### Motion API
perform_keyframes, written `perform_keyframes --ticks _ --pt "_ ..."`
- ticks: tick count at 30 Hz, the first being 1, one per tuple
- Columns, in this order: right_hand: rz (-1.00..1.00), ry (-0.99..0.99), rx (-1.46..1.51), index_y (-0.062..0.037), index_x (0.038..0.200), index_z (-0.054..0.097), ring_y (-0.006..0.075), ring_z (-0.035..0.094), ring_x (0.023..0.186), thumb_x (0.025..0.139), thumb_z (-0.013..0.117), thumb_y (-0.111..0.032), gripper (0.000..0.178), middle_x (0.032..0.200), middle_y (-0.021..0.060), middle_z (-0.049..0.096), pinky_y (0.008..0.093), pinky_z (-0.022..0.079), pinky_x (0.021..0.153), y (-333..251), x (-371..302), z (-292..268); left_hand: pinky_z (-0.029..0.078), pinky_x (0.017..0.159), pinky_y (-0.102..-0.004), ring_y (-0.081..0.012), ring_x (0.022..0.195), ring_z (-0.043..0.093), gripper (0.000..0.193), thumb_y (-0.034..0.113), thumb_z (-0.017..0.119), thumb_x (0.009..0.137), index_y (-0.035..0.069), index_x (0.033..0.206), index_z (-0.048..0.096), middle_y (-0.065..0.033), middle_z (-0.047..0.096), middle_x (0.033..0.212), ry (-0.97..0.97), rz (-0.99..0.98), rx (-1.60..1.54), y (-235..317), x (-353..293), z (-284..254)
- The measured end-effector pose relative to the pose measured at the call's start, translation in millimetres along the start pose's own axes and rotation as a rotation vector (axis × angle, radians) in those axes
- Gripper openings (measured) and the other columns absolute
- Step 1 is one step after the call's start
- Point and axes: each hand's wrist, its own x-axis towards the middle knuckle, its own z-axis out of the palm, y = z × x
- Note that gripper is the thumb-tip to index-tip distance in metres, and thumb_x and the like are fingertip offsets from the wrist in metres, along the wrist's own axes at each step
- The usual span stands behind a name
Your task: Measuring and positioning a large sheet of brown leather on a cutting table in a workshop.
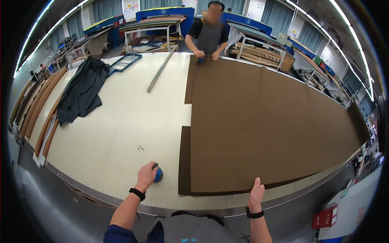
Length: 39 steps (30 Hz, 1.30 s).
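Note:
A large brown sheet of material (267,129) covers the right half of the table, layered at its left edge, where darker brown strips (184,162) stick out from under it. My left hand (147,176) is closed around the black knob of a round blue tool (158,175), which stands on the pale tabletop left of the strips. At the sheet's near edge my right hand (255,196) is closed, its thumb lying over the edge and its other fingers mostly hidden. Both wrists wear black bands.
Across the table (121,133) a person (208,34) has both hands at the sheet's far left corner, beside another blue tool (200,60). A long metal bar (161,71), a dark cloth (81,89) and a blue frame (125,63) lie at the back left. Rolls of material (44,105) line the left end.

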Motion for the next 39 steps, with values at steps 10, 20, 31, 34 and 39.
perform_keyframes --ticks 10,20,31,34,39 --pt "-0.028 -0.038 -0.092 0.0065 0.084 0.06 0.0109 0.055 0.069 0.101 0.044 -0.029 0.042 0.078 0.004 0.061 0.0299 0.047 0.058 41 -24 28 0.046 0.055 -0.0309 -0.0169 0.062 0.06 0.04 0.039 0.058 0.094 0.0 0.093 0.064 -0.006 0.063 0.076 -0.475 -0.457 -0.933 53 -37 44" --pt "-0.014 -0.07 -0.334 0.0125 0.071 0.055 0.0226 0.058 0.054 0.098 0.049 -0.037 0.056 0.058 0.0173 0.055 0.0429 0.043 0.056 84 -51 54 0.045 0.067 -0.0253 -0.0073 0.074 0.055 0.033 0.028 0.058 0.094 -0.004 0.099 0.066 -0.0009 0.065 0.082 -0.436 -0.285 -0.937 35 -36 66" --pt "0.441 -0.214 0.374 -0.0045 0.107 0.052 0.0175 0.065 0.073 0.099 0.048 -0.031 0.028 0.092 0.0078 0.064 0.0325 0.057 0.056 103 -28 -6 0.041 0.059 -0.0262 -0.0067 0.066 0.048 0.033 0.028 0.059 0.093 -0.004 0.09 0.065 0.0019 0.058 0.072 -0.384 -0.308 -0.784 -4 -49 100" --pt "0.443 -0.15 0.451 -0.0074 0.105 0.055 0.017 0.065 0.073 0.1 0.046 -0.03 0.025 0.088 0.0056 0.065 0.0336 0.056 0.059 107 -13 -26 0.041 0.059 -0.0264 -0.0068 0.065 0.047 0.033 0.028 0.058 0.093 -0.004 0.089 0.065 0.0018 0.058 0.071 -0.408 -0.308 -0.744 -10 -50 104" --pt "0.41 -0.147 0.486 -0.0093 0.116 0.052 0.0162 0.064 0.089 0.102 0.045 -0.027 0.024 0.107 0.0031 0.064 0.0317 0.053 0.069 117 31 -53 0.041 0.058 -0.0254 -0.0065 0.065 0.049 0.035 0.031 0.06 0.093 -0.003 0.093 0.066 0.0024 0.059 0.073 -0.491 -0.336 -0.823 1 -43 105"
